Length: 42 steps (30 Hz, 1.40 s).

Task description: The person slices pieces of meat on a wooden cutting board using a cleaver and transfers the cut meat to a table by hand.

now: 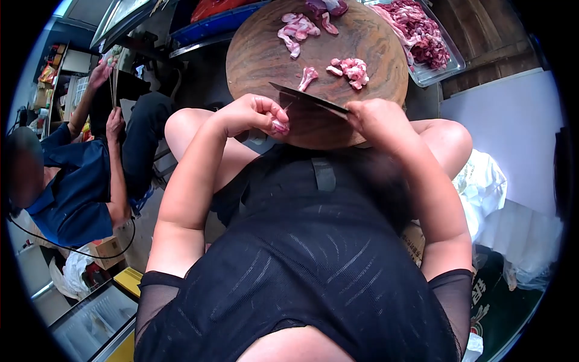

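Note:
My left hand (254,114) is closed, pinching a small piece of meat (280,126) at the near left edge of the round wooden chopping block (256,60). A thin, pointed line sticks up by those fingertips; I cannot tell whether it is a skewer. My right hand (377,117) grips a dark-bladed knife (310,99), its blade reaching left over the block toward my left hand. Beyond the blade lie a single meat piece (307,78) and a small heap of pink meat chunks (353,72). Farther back are pale fatty strips (297,29) and a darker red piece (329,6).
A clear tray (456,65) of cut red meat (422,36) stands right of the block. Behind left is a blue crate (220,23). At left, another person (78,181) sits holding thin sticks (114,87). White plastic bags (482,187) lie at my right.

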Available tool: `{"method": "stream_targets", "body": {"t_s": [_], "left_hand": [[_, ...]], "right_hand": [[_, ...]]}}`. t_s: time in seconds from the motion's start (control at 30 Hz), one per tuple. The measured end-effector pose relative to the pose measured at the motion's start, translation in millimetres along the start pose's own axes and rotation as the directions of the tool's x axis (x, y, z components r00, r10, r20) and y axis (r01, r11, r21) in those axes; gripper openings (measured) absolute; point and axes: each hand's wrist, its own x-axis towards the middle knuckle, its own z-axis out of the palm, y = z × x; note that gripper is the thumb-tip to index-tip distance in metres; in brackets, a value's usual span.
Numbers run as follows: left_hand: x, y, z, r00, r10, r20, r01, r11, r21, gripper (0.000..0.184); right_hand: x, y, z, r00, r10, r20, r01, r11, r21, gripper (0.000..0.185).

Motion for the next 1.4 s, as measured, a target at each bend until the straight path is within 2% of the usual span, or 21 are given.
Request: {"method": "stream_targets", "body": {"t_s": [0.07, 0.13, 0.23, 0.33, 0.4, 0.5, 0.6, 0.67, 0.7, 0.8, 0.83, 0.97, 1.03, 1.07, 1.1, 1.13, 1.17, 1.2, 1.23, 1.27, 1.4], "left_hand": [[-3.5, 9.4, 6.1, 0.999, 0.025, 0.037, -0.023, 0.998, -0.053, 0.019], [-2.2, 24.8, 17.0, 0.990, 0.044, 0.133, -0.027, 0.992, -0.127, 0.019], [14.6, 42.0, 28.1, 0.961, 0.241, 0.134, -0.236, 0.970, -0.052, 0.021], [29.8, 54.7, 42.6, 0.937, 0.346, 0.054, -0.335, 0.930, -0.149, 0.022], [39.6, 49.8, 42.0, 0.928, 0.373, 0.001, -0.371, 0.924, -0.090, 0.025], [70.4, 12.1, 20.7, 0.951, 0.221, -0.219, -0.253, 0.958, -0.134, 0.027], [78.3, -10.7, 15.3, 0.869, 0.036, -0.493, -0.129, 0.979, -0.156, 0.028], [81.7, -18.8, 9.3, 0.868, 0.074, -0.491, -0.156, 0.979, -0.128, 0.029], [80.9, -21.1, 9.4, 0.864, 0.112, -0.491, -0.184, 0.978, -0.101, 0.030], [77.5, -24.2, 11.1, 0.840, 0.150, -0.522, -0.194, 0.980, -0.031, 0.028], [75.6, -24.0, 11.6, 0.839, 0.149, -0.523, -0.193, 0.981, -0.031, 0.028], [63.2, -24.9, 4.4, 0.755, 0.115, -0.646, 0.053, 0.971, 0.234, 0.019], [50.9, -19.4, 1.0, 0.715, 0.120, -0.688, 0.254, 0.873, 0.417, 0.014], [46.1, -23.4, -0.7, 0.718, 0.120, -0.686, 0.255, 0.872, 0.419, 0.014], [41.5, -28.2, -1.3, 0.630, 0.422, -0.652, 0.241, 0.691, 0.681, 0.014], [39.8, -31.7, -1.3, 0.528, 0.682, -0.505, 0.267, 0.431, 0.862, 0.015], [43.1, -33.8, -0.4, 0.488, 0.782, -0.388, 0.089, 0.397, 0.913, 0.013], [47.6, -31.7, 7.3, 0.495, 0.779, -0.386, 0.087, 0.397, 0.914, 0.013], [54.3, -27.4, 19.6, 0.478, 0.859, -0.187, -0.017, 0.221, 0.975, 0.013], [62.5, -24.8, 30.8, 0.436, 0.900, 0.021, -0.117, 0.033, 0.993, 0.014], [110.8, -41.0, 46.7, 0.419, 0.898, 0.134, -0.187, -0.059, 0.981, 0.016]], "right_hand": [[16.3, 12.9, -4.8, 0.999, 0.013, 0.051, -0.010, 0.998, -0.059, 0.018], [34.3, 22.4, -7.7, 0.999, 0.019, -0.038, -0.022, 0.996, -0.088, 0.018], [54.2, 32.7, -2.1, 0.979, 0.047, -0.200, -0.064, 0.995, -0.079, 0.021], [54.1, 29.9, -14.2, 0.964, 0.169, -0.203, -0.161, 0.985, 0.055, 0.023], [39.6, 28.1, -24.9, 0.950, 0.242, -0.196, -0.191, 0.950, 0.248, 0.024], [16.2, 29.8, -26.9, 0.932, 0.293, -0.212, -0.229, 0.932, 0.282, 0.025], [-7.8, 28.5, -24.7, 0.924, 0.319, -0.209, -0.231, 0.904, 0.360, 0.024], [-21.5, 22.0, -22.6, 0.893, 0.435, 0.114, -0.383, 0.604, 0.699, 0.021], [-25.6, 12.4, -24.6, 0.860, 0.460, 0.219, -0.449, 0.481, 0.753, 0.021], [-31.0, 12.0, -3.3, 0.841, 0.442, 0.314, -0.509, 0.445, 0.737, 0.022], [-30.5, 12.9, 3.0, 0.844, 0.442, 0.302, -0.511, 0.496, 0.702, 0.023], [-29.2, 13.3, 9.3, 0.854, 0.446, 0.269, -0.507, 0.593, 0.626, 0.024], [-28.2, 13.1, 5.6, 0.858, 0.435, 0.272, -0.508, 0.647, 0.569, 0.023], [-29.5, 12.8, 6.4, 0.857, 0.438, 0.272, -0.510, 0.644, 0.570, 0.023], [-32.9, 11.5, 7.9, 0.905, 0.401, 0.141, -0.414, 0.757, 0.505, 0.022], [-36.9, 9.6, 9.5, 0.939, 0.343, 0.017, -0.318, 0.851, 0.418, 0.021], [-40.0, 4.8, 10.1, 0.937, 0.347, 0.021, -0.324, 0.848, 0.420, 0.021], [-42.6, -3.3, 9.8, 0.939, 0.309, -0.147, -0.253, 0.917, 0.310, 0.020], [-45.0, -10.3, 10.0, 0.920, 0.245, -0.305, -0.197, 0.964, 0.180, 0.018], [-47.3, -14.8, 10.5, 0.920, 0.251, -0.302, -0.203, 0.962, 0.181, 0.018], [-47.2, -19.9, 16.4, 0.945, 0.162, -0.283, -0.159, 0.987, 0.032, 0.016]]}}
